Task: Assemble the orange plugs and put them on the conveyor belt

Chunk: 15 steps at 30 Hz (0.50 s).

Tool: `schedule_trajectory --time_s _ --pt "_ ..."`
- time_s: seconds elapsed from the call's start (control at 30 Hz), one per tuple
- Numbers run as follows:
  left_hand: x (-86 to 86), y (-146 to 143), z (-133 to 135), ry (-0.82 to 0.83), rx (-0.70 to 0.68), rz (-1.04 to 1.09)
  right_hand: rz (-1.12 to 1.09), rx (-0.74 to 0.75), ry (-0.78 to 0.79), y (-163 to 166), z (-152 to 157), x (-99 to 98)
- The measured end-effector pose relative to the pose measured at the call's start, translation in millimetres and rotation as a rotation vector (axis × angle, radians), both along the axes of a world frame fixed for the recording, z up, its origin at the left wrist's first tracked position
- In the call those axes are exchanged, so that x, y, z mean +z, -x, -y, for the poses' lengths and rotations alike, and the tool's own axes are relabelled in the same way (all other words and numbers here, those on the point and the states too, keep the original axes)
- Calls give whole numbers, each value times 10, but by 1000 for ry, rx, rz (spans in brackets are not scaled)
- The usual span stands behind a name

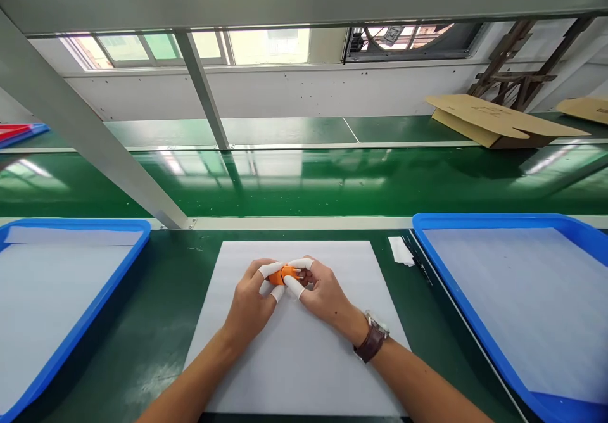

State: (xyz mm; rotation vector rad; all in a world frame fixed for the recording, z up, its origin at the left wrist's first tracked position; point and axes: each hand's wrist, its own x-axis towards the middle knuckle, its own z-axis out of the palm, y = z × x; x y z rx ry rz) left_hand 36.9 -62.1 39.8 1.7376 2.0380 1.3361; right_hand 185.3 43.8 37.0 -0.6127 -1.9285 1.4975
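Between both hands, above a white sheet [285, 366] on the green bench, is a small orange plug [278, 277] with short metal prongs pointing to the right. My left hand [250, 297] pinches its left end. With thumb and fingers, my right hand [329, 293] grips the right part near the prongs. White finger cots cover the thumb and index fingertips of each hand. The fingers hide part of the plug.
A blue tray [121, 225] lined with white paper stands at the left, another blue tray [479, 220] at the right. Beside the right one lie a white slip [401, 251] and dark pen-like sticks [417, 259]. A grey metal post [118, 157] slants across the left; cardboard [498, 116] lies behind.
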Motion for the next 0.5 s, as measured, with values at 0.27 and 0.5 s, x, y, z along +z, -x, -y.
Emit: schedule_trajectory --time_s 0.27,0.5 --pt "-41 -24 27 44 35 3 65 22 -63 -30 -2 36" --pt "-49 -19 19 8 4 -16 60 27 18 -11 20 50"
